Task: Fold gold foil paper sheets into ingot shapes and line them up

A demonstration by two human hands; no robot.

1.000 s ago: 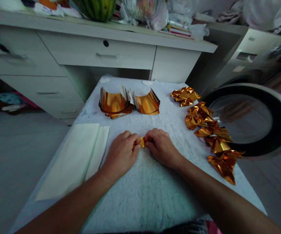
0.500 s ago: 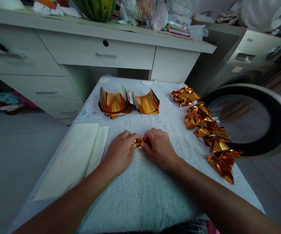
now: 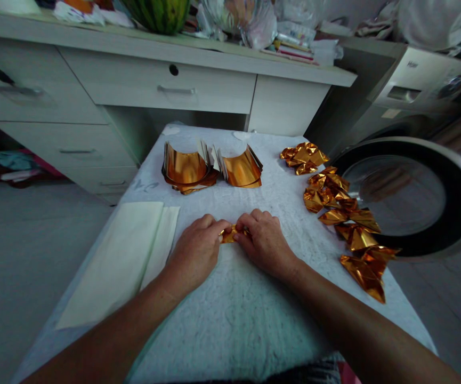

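Observation:
A small folded piece of gold foil paper (image 3: pixel 228 234) lies between my hands at the middle of the cloth-covered table. My left hand (image 3: pixel 199 246) pinches its left end between thumb and fingers. At the other end, my right hand (image 3: pixel 263 240) has its fingers closed on the foil, covering that part. Beyond my hands stand two curved stacks of gold foil sheets, the left stack (image 3: pixel 186 168) and the right stack (image 3: pixel 240 169). Several folded gold foil pieces (image 3: pixel 360 237) form a row along the table's right side.
White paper sheets (image 3: pixel 112 261) lie on the left of the table (image 3: pixel 230 325). A washing machine's open round door (image 3: pixel 406 197) borders the right edge. Behind is a white drawer desk (image 3: pixel 134 82) bearing a watermelon (image 3: pixel 156 13) and plastic bags (image 3: pixel 256 26).
My right hand has shifted slightly to the right along the foil, and more of the foil strip shows between my hands. My left hand stays nearly in place.

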